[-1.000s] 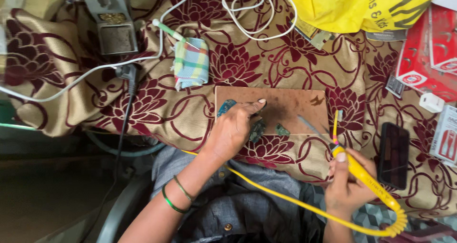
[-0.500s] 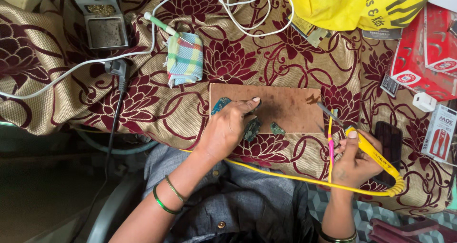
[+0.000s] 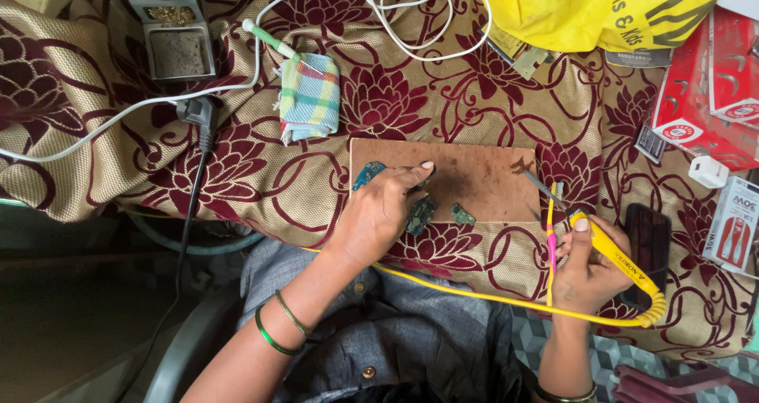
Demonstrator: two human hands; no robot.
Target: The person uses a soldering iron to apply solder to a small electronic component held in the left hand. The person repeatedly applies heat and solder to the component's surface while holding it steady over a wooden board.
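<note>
At the centre of the frame the left hand [image 3: 379,217] rests on a brown wooden board [image 3: 482,178], its index fingertip pressed flat on the wood and its grip closed on nothing; a blue-green circuit board [image 3: 368,174] lies just left of that finger, and two more small boards [image 3: 421,213] and [image 3: 462,214] sit at the board's lower edge. To the right, the right hand [image 3: 583,273] has its grip clamped around a yellow soldering iron [image 3: 613,253], whose metal tip [image 3: 538,182] points up-left over the board's right edge; a thin pink and yellow rod [image 3: 550,229] seems pinched in the same fingers, though how is hard to tell. The likeliest trouble is heat: the tip hovers near the floral cloth [image 3: 237,158] covering the bench, and a slip could scorch it or the left fingers. The yellow cord [image 3: 474,292] runs across the lap and could snag and jerk the iron. The small boards near the lower edge could slide off into the lap. Room is tight on the right, where a dark phone [image 3: 647,245] and red boxes [image 3: 696,103] crowd in; the upper middle, between a checked rag [image 3: 310,99] and the board, is more open.
</note>
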